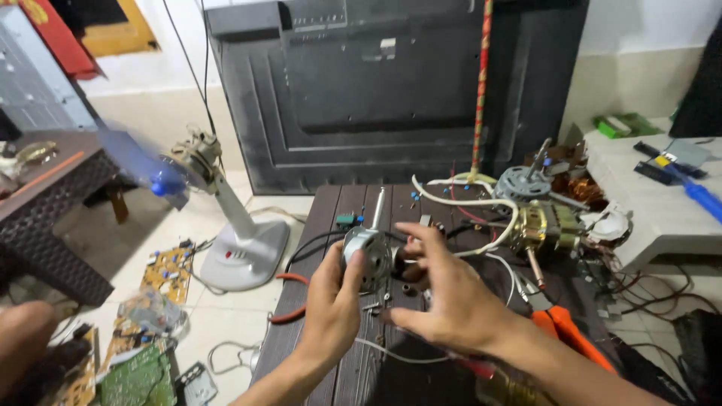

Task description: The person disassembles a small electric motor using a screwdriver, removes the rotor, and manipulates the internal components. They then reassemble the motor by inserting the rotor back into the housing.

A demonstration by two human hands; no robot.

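The left hand (335, 301) is closed around a small silver electric motor (368, 256) and holds it above the middle of a dark slatted table (323, 218), with the motor's steel shaft (377, 207) pointing up and away from the person. The right hand (444, 289) is open, fingers spread, just beside the motor on its right; its fingertips (410, 244) are at the motor's side, though whether they touch it cannot be told.

On the table under the hands lie small screws and nuts (387, 301) and a thin white wire (391, 353). Toward the table's far right corner sits a heap of fan motor parts (538, 222) with copper windings and white cables (466, 201). Orange-handled pliers (568, 331) lie near the right edge, and red-handled pliers (289, 297) hang over the left edge.

On the floor to the left stands a table fan without its guard (218, 218), its blue blades blurred. Circuit boards (143, 353) lie on the floor near the left bottom corner of the view. A large dark television back panel (391, 90) leans against the wall behind the table.
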